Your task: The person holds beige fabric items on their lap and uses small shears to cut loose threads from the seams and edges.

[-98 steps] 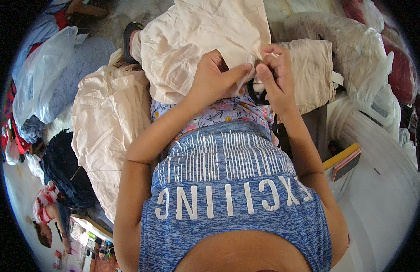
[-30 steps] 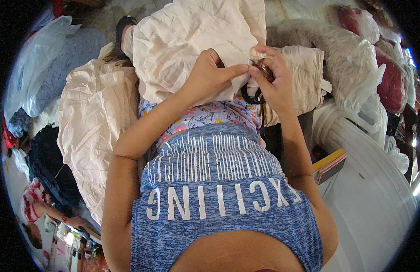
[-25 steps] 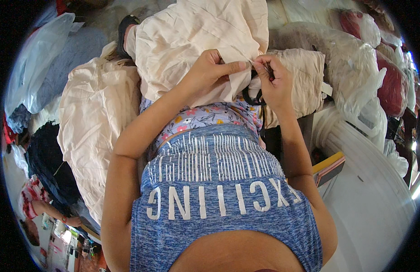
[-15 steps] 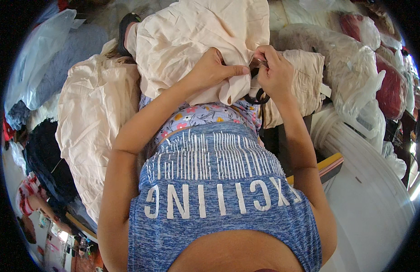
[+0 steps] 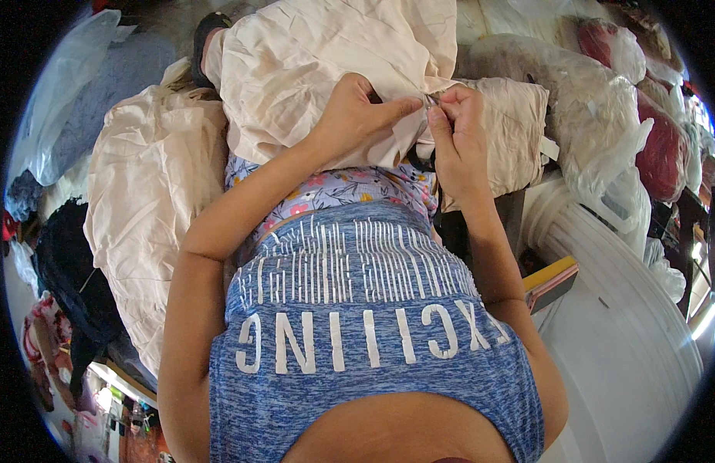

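Note:
A large piece of cream cloth [image 5: 295,69] lies bunched over my lap, on top of floral shorts. My left hand [image 5: 361,116] is closed on the cloth, its thumb reaching right toward an edge of it. Against that edge my right hand [image 5: 459,127] pinches thumb and fingers together. Between its fingertips shows a small grey-tipped tool [image 5: 432,100], mostly hidden, so its kind is unclear. The fingertips of both hands nearly meet. Just below them, a dark thing [image 5: 423,158] is partly covered by the cloth.
More cream cloth [image 5: 157,201] hangs at my left, and a folded cream stack [image 5: 508,131] lies at my right. Farther right are clear plastic bags [image 5: 573,100] and a white plastic chair [image 5: 627,332] with a yellow-edged flat object [image 5: 550,282]. Another person [image 5: 45,339] shows at far left.
My right hand has turned, its fingertips now meeting at the cloth edge beside my left thumb. The cloth and my left hand shifted slightly left in view. A black loop below is now more covered.

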Demonstrator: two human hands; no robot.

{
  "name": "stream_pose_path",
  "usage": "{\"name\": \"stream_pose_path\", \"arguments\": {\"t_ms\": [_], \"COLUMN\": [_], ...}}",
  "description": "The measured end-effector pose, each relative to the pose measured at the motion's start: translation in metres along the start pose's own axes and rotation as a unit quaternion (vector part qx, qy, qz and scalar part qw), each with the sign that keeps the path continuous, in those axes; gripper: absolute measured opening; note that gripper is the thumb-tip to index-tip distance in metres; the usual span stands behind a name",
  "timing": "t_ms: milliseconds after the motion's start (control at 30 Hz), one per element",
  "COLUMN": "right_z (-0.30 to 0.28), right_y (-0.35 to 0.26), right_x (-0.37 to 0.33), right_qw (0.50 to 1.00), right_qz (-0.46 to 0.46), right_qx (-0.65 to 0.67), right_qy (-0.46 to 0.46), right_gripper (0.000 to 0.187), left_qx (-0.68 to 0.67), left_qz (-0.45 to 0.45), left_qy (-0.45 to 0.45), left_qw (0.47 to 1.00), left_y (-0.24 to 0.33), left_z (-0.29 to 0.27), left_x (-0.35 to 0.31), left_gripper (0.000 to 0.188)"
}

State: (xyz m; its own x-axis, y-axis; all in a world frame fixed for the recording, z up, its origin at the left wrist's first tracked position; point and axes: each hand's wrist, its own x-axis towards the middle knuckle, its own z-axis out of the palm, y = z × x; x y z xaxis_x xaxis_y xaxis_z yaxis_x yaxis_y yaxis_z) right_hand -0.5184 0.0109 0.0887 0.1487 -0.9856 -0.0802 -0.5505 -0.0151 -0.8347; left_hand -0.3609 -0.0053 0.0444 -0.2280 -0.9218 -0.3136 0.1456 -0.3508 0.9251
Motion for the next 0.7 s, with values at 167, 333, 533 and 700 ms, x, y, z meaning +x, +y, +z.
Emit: {"name": "stream_pose_path", "arguments": {"t_ms": [167, 333, 533, 700], "right_z": [0.0, 0.001, 0.003, 0.002], "right_y": [-0.005, -0.005, -0.007, -0.006], "right_x": [0.002, 0.004, 0.005, 0.005], "right_qw": [0.998, 0.997, 0.997, 0.993], "right_qz": [-0.008, -0.012, -0.012, -0.026], "right_qx": [-0.063, -0.076, -0.082, -0.111], "right_qy": [0.005, 0.004, 0.001, -0.001], "right_gripper": [0.018, 0.019, 0.017, 0.016], "left_qx": [0.004, 0.008, 0.003, 0.012], "left_qz": [0.058, 0.065, 0.026, 0.047], "left_qy": [0.012, 0.022, 0.012, 0.023], "left_qw": [0.998, 0.998, 1.0, 0.999], "left_y": [-0.012, -0.01, -0.011, -0.001], "left_z": [0.001, 0.004, 0.001, 0.005], "left_x": [0.002, 0.002, -0.001, -0.002], "left_gripper": [0.029, 0.031, 0.033, 0.033]}}
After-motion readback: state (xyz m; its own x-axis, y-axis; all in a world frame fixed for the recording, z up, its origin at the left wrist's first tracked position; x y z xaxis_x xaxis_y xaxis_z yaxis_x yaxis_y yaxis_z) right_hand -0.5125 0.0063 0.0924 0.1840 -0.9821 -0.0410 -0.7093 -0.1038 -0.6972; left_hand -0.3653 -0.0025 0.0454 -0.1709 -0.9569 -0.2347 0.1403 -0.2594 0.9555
